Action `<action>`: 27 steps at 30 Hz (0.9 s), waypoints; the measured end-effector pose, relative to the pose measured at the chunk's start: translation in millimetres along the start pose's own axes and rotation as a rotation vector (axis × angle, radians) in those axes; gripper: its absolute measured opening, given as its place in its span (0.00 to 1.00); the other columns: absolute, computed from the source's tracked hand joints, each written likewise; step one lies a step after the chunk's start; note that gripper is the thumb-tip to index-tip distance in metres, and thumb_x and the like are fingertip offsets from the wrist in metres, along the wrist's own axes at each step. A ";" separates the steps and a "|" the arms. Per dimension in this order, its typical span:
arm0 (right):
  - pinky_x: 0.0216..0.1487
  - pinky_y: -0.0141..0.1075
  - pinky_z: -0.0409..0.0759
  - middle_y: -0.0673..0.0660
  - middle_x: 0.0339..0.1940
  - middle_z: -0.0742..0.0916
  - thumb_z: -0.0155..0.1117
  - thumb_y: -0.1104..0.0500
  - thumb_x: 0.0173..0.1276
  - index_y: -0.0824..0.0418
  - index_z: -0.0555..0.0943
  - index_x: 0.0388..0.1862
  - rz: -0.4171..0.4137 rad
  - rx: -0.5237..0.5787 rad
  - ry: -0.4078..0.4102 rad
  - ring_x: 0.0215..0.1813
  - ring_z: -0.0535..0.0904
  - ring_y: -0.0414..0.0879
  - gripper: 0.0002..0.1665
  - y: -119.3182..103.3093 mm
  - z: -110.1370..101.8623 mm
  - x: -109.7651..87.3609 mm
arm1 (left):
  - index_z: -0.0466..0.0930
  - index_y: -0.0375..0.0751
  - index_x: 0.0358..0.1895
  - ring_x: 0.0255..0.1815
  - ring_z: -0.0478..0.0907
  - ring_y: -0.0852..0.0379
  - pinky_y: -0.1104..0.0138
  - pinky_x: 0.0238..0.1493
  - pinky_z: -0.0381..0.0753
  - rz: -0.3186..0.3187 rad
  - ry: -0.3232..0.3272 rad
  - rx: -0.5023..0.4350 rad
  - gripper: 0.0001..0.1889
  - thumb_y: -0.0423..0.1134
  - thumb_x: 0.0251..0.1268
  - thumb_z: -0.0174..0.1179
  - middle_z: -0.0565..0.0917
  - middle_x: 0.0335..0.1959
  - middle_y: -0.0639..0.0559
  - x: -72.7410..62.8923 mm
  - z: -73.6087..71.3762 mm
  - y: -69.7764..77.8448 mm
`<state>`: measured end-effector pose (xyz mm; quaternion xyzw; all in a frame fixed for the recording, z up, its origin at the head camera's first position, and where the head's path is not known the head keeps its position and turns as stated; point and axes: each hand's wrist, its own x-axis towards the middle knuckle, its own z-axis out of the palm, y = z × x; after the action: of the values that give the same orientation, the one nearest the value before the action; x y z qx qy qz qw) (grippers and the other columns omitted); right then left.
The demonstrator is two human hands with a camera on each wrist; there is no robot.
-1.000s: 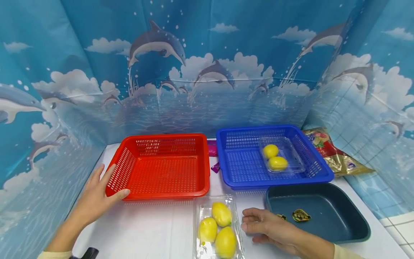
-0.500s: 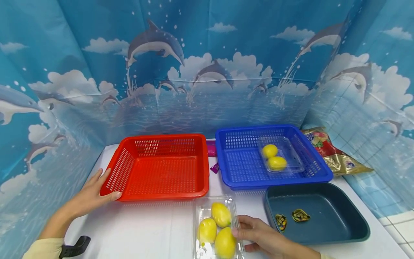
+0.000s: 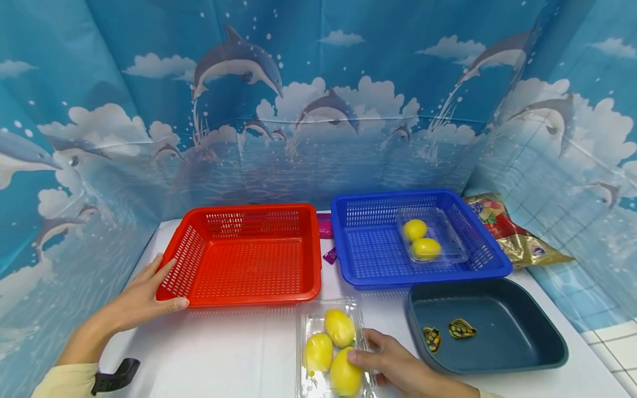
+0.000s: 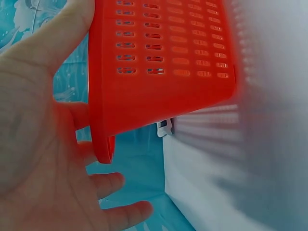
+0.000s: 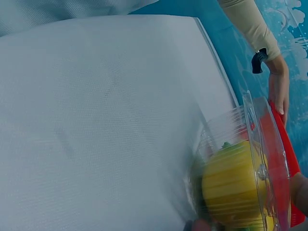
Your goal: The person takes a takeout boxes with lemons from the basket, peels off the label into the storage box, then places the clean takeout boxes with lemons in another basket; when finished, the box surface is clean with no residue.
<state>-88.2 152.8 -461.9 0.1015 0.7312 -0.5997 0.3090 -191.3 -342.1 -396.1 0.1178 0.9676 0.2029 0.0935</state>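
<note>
A clear plastic clamshell box (image 3: 325, 310) with three yellow lemons (image 3: 346, 371) in it lies at the front middle of the table. From its right side my right hand (image 3: 398, 362) grips the box, thumb over the top edge and fingers at the side. In the right wrist view, a lemon (image 5: 231, 185) shows through the clear wall. My left hand (image 3: 144, 298) holds the near left corner of a red plastic basket (image 3: 249, 300). In the left wrist view, the thumb lies on the rim (image 4: 98, 96) and the forefinger passes behind it; the other fingers are spread.
Right of the red basket is a blue basket (image 3: 358, 275) with another clear box (image 3: 450, 251) of two lemons. A dark teal tray (image 3: 497, 342) bears two small gold-and-black pieces (image 3: 461, 328). A shiny red-and-gold bag (image 3: 517, 237) and purple packets (image 3: 330, 255) lie behind.
My right hand has moved left from beside the teal tray to the box of lemons and taken hold of its edge. My left hand has come down onto the red basket's corner.
</note>
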 end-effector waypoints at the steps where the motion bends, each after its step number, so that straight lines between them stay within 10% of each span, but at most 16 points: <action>1: 0.47 0.48 0.82 0.72 0.67 0.74 0.68 0.46 0.71 0.75 0.64 0.74 0.000 -0.004 -0.007 0.52 0.77 0.53 0.46 2.4 -0.9 1.9 | 0.46 0.32 0.82 0.75 0.43 0.19 0.22 0.57 0.63 -0.003 -0.003 -0.002 0.57 0.61 0.60 0.67 0.41 0.80 0.24 -0.2 0.1 0.1; 18: 0.53 0.56 0.84 0.73 0.65 0.77 0.67 0.48 0.72 0.77 0.61 0.75 -0.067 0.035 -0.033 0.54 0.79 0.53 0.47 0.5 1.8 -5.6 | 0.46 0.35 0.82 0.76 0.40 0.18 0.19 0.58 0.54 0.013 0.001 -0.026 0.55 0.60 0.62 0.66 0.37 0.82 0.27 0.0 2.5 -3.3; 27: 0.67 0.63 0.72 0.79 0.74 0.65 0.66 0.48 0.73 0.77 0.55 0.78 -0.114 0.070 -0.033 0.70 0.69 0.67 0.50 0.5 2.4 -11.1 | 0.46 0.34 0.82 0.76 0.41 0.18 0.20 0.57 0.57 0.011 -0.003 -0.024 0.56 0.60 0.62 0.66 0.38 0.81 0.26 0.1 3.3 -4.7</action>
<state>-78.4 153.2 -456.1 0.0603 0.7091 -0.6431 0.2827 -191.5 -345.0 -401.0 0.1224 0.9643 0.2147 0.0953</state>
